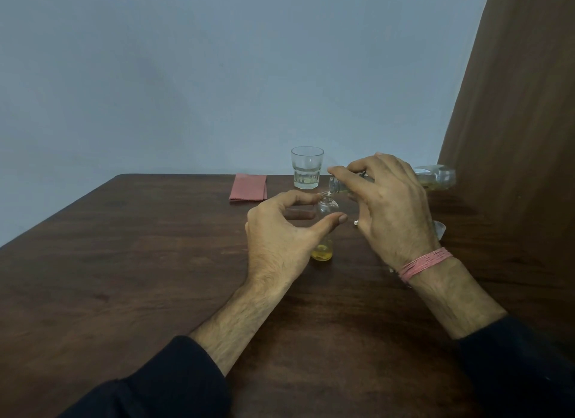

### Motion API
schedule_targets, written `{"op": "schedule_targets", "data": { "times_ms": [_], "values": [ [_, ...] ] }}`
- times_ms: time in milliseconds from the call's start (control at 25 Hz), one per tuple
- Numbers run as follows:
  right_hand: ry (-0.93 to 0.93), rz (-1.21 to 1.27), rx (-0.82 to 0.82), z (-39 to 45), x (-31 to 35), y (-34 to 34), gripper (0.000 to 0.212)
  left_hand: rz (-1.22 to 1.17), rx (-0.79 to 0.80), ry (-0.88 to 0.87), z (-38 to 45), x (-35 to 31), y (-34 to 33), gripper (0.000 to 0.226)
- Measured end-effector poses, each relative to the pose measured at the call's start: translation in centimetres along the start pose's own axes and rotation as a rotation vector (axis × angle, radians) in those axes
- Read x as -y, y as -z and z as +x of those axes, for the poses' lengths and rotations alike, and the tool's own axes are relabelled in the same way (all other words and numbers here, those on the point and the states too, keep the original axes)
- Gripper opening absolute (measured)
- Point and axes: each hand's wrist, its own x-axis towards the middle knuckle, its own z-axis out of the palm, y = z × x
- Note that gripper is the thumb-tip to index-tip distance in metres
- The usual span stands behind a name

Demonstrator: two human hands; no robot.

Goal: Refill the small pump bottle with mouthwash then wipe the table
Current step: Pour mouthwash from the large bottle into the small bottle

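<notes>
I take the small pump bottle [327, 206] as my landmark: it stands upright on the dark wooden worktop [124, 262], pump head off, a little yellow liquid at its bottom. My left hand [280, 231] hides much of its middle, fingers [337, 219] curled around the glass and holding it steady. Just above its open neck, my right hand [389, 199] holds the mouthwash bottle [435, 176] tipped nearly flat, its mouth right at the neck; the fingers cover most of that bottle, so only its clear base shows to the right. I cannot make out any stream between the two (the gap is too small). Something pale and clear peeks out below the right hand, right of the pump bottle; I cannot tell what it is. Behind the pump bottle stands a glass tumbler [307, 168] with some clear liquid, and behind-left lies a folded pink cloth [248, 187]. A pink thread band [424, 262] wraps my right wrist.
</notes>
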Motion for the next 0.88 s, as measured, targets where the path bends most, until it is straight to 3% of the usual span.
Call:
{"op": "schedule_targets", "data": {
  "times_ms": [880],
  "values": [
    [0.008,0.012,-0.016,-0.14,-0.22,-0.36,0.070,-0.010,-0.006,0.000,-0.08,0.00,-0.11,0.047]
  ]
}}
